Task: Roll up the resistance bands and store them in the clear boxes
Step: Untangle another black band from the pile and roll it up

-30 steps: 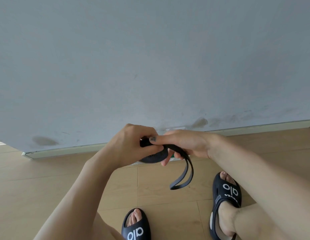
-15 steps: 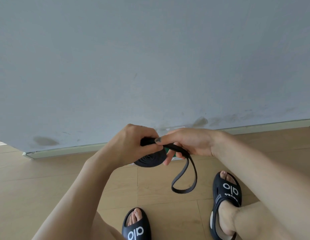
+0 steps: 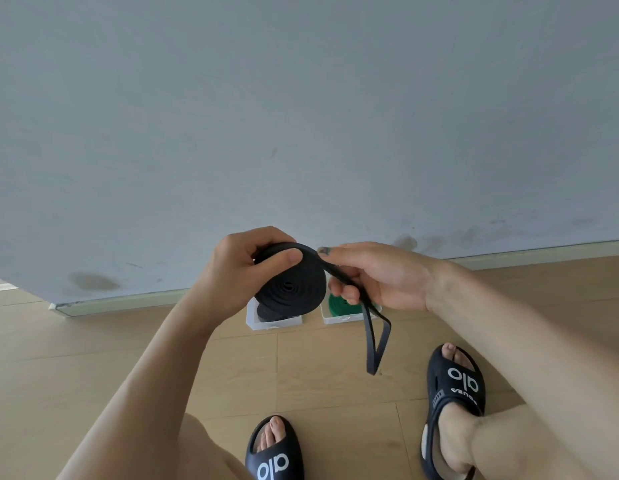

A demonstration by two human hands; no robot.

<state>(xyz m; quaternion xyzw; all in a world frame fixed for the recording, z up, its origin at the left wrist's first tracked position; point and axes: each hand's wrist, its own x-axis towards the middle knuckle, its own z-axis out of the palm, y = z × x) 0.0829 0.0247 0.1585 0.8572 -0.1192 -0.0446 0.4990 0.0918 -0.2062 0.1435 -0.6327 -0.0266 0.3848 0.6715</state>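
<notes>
A black resistance band (image 3: 290, 289) is wound into a flat coil in mid-air, its spiral face turned toward me. My left hand (image 3: 237, 271) grips the coil, thumb across its top edge. My right hand (image 3: 377, 277) pinches the loose strand just right of the coil; the free end hangs down as a short loop below that hand. On the floor behind the coil stand two clear boxes: the left box (image 3: 274, 323) holds a rolled black band, the right box (image 3: 339, 318) holds a rolled green band (image 3: 342, 304). Both boxes are partly hidden by my hands.
A grey wall (image 3: 301, 116) with a pale skirting board rises just behind the boxes. The floor (image 3: 93, 358) is light wood planks. My feet in black slides (image 3: 455, 379) stand at the lower middle and lower right.
The coil has grown and turned its spiral face toward me. The hanging loop has become shorter. The two boxes on the floor have come into view below the hands.
</notes>
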